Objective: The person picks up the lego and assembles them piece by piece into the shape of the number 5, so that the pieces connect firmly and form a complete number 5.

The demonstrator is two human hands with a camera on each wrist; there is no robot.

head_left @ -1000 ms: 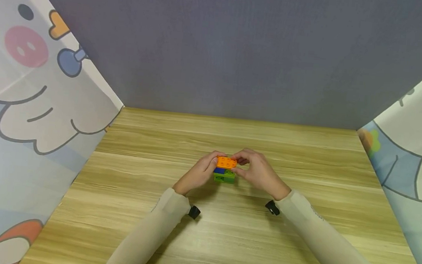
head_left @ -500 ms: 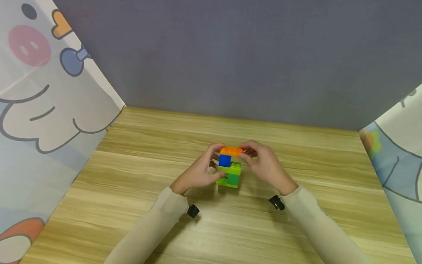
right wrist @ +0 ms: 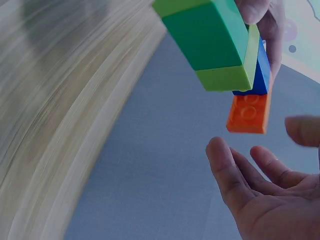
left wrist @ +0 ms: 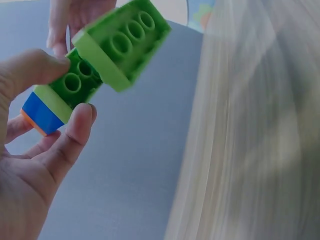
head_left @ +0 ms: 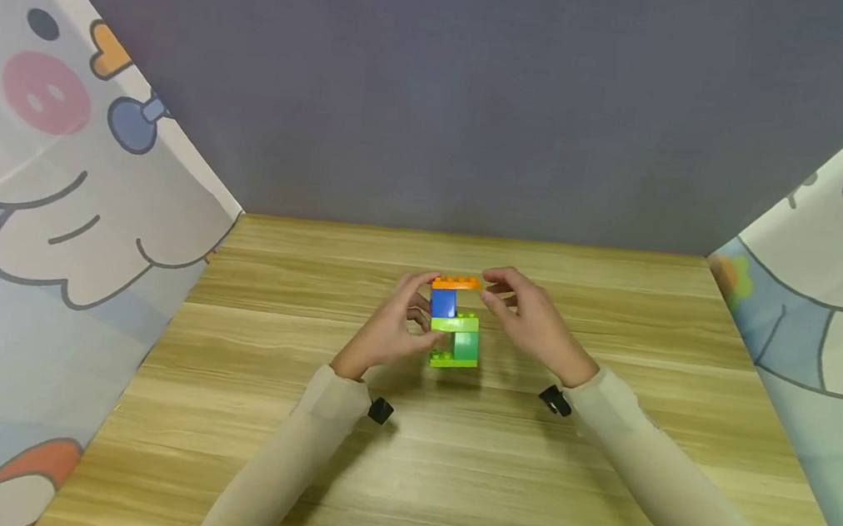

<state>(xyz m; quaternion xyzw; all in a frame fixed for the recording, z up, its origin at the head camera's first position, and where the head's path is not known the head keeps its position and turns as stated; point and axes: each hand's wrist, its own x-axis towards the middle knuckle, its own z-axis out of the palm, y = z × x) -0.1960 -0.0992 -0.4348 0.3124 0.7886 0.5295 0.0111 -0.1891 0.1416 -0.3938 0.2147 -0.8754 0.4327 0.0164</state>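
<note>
My left hand [head_left: 395, 326] grips a small stack of toy building bricks from its left side, thumb low and fingers up near the top. An orange brick [head_left: 457, 284] crowns the stack, jutting right over a blue brick [head_left: 444, 303]. Below these come a light green brick [head_left: 461, 324], a darker green brick [head_left: 466, 345] under its right half, and another light green brick [head_left: 454, 364] at the bottom. Hollow undersides [left wrist: 122, 42] face the left wrist camera. My right hand [head_left: 532, 323] holds nothing; its loosely bent fingers are just right of the orange brick's end, apart from it.
A wood-grain table [head_left: 494, 470] spreads beneath both hands. Behind it rises a grey panel [head_left: 436, 97], with cartoon-printed panels [head_left: 45, 180] at the sides. A small black piece [head_left: 555, 400] is by the right cuff, and a similar one [head_left: 380, 411] by the left.
The stack has tilted, so its front side now shows to the head camera. My right hand has released the orange brick and drawn slightly right; my left hand keeps its grip.
</note>
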